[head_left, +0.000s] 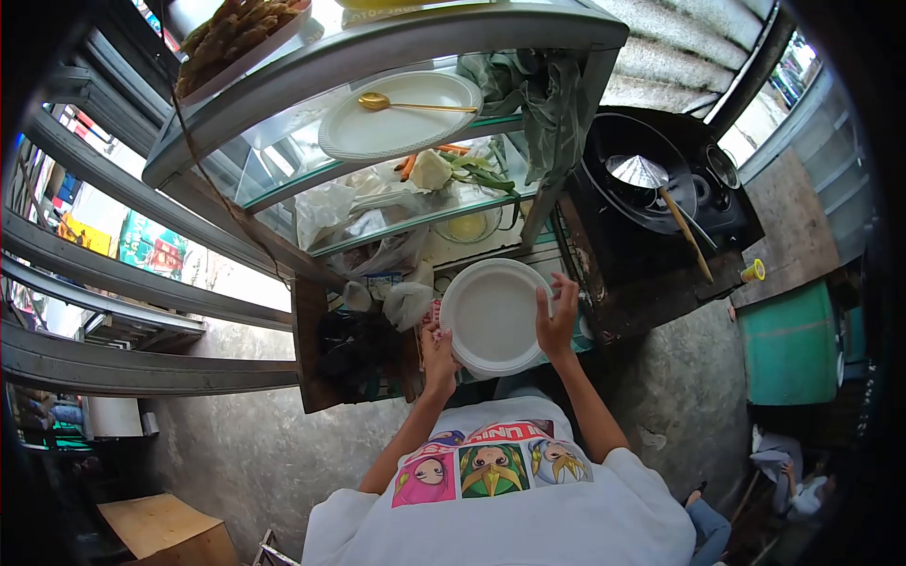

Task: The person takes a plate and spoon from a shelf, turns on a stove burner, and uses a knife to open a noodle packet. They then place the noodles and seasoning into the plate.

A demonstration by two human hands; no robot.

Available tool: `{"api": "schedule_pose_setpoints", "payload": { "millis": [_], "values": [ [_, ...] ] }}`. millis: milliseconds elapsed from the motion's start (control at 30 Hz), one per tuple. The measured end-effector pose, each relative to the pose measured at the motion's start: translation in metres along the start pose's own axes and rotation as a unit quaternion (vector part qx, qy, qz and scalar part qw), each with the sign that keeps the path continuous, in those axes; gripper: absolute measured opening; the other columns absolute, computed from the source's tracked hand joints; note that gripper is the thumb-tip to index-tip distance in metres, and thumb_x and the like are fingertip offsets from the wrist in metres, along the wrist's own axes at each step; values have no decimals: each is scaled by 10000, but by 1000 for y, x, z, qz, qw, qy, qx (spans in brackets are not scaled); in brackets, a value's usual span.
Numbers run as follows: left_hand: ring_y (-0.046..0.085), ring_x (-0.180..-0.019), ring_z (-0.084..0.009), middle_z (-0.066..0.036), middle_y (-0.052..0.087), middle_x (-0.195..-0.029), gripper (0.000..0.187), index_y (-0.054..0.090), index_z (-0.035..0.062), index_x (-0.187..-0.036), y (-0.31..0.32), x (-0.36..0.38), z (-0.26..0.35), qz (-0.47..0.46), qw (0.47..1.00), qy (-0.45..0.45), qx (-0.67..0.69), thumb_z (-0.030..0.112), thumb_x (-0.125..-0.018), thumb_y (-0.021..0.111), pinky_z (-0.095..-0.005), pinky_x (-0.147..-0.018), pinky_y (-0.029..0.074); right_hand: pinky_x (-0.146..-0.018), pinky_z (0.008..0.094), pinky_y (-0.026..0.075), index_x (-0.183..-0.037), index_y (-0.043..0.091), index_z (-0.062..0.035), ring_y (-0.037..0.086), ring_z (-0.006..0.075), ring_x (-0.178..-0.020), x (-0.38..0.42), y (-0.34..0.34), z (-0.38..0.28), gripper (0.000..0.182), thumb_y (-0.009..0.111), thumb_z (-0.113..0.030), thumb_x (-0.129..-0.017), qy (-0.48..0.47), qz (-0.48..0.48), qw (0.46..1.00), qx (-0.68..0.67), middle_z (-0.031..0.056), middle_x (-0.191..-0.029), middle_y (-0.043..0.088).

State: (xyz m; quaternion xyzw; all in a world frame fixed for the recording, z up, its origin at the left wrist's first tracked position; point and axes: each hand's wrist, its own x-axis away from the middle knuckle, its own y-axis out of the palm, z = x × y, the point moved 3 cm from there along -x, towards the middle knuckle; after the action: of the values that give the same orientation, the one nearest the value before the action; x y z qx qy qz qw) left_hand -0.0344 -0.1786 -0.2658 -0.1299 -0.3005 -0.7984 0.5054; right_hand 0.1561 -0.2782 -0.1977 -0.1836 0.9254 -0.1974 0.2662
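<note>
A round white plate with a ribbed rim lies in front of me at the front of the stall counter. My left hand is closed on its left rim, thumb on the edge, beside a red-and-white patterned cloth. At the opposite rim is my right hand, its thumb and fingers apart and pointing away from me. Just left of the plate sits a clear plastic bag, with a black plastic bag farther left.
Above stands a glass display case with vegetables inside. An oval white plate bears a golden spoon. Right, a black stove carries a wok with a wooden-handled utensil. A person sits lower right.
</note>
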Motion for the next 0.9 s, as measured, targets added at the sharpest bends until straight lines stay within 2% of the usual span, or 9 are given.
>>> {"api": "schedule_pose_setpoints", "payload": {
  "millis": [133,233,300,367,667,733,800,833,900],
  "values": [
    [549,-995,-225,-112,473,-1125,243,351,127,-1114,12,-1,-16,0,999,-25,-22,180,-908,469,-422,-706,537,-667,302,410,-1076,516,-8,490,214,-735,31,-15,69,285,536,-206,-871,79,-21,996,-21,129,-896,533],
    [562,-964,-218,-111,509,-1077,213,366,139,-1081,25,-16,-46,-13,999,-20,-27,180,-906,479,-433,-694,530,-650,305,434,-1083,532,-24,523,196,-739,39,-13,118,308,586,-205,-840,142,-131,977,-85,83,-833,519],
    [583,-794,-141,-85,571,-933,203,384,102,-1099,38,-24,-69,15,999,-7,-47,170,-921,457,-289,-598,502,-662,323,436,-1090,521,-31,527,218,-748,44,-19,144,328,605,-183,-812,141,-141,980,-11,92,-848,513],
    [580,-793,-145,-90,577,-923,206,381,95,-1107,57,-25,-86,40,997,-11,-60,160,-923,447,-288,-631,489,-686,372,438,-1099,503,-52,529,268,-765,47,-27,162,389,638,-161,-750,187,-170,966,60,113,-860,496],
    [554,-984,-266,-179,563,-1074,297,393,-9,-1170,76,-58,-143,224,945,107,-212,68,-887,442,-335,-873,402,-721,407,461,-1169,491,-108,557,312,-848,51,-56,174,403,588,-199,-788,26,-357,929,94,144,-927,505],
    [530,-1048,-299,-203,536,-1133,343,389,-34,-1193,76,-47,-140,256,931,133,-224,57,-870,462,-352,-907,386,-728,422,462,-1215,455,-133,564,334,-864,53,-60,168,443,575,-220,-798,18,-462,876,135,160,-969,512],
    [435,-1162,-334,-241,459,-1222,407,390,-52,-1218,81,-37,-125,284,837,234,-405,34,-834,494,-378,-970,331,-733,432,463,-1244,428,-150,568,352,-865,53,-61,167,463,558,-239,-808,7,-472,874,120,178,-979,525],
    [435,-1162,-334,-241,459,-1222,407,390,-52,-1218,81,-34,-124,287,836,235,-405,34,-834,494,-378,-970,331,-726,433,466,-1250,426,-150,576,354,-852,55,-59,167,470,556,-247,-809,-3,-485,864,133,182,-960,547],
    [378,-1220,-319,-197,415,-1296,406,458,28,-1209,92,-22,-122,185,736,367,-538,75,-811,524,-448,-1003,271,-718,434,469,-1256,424,-150,583,356,-839,57,-56,168,477,554,-255,-810,-13,-499,854,144,187,-942,569]
  ]
}}
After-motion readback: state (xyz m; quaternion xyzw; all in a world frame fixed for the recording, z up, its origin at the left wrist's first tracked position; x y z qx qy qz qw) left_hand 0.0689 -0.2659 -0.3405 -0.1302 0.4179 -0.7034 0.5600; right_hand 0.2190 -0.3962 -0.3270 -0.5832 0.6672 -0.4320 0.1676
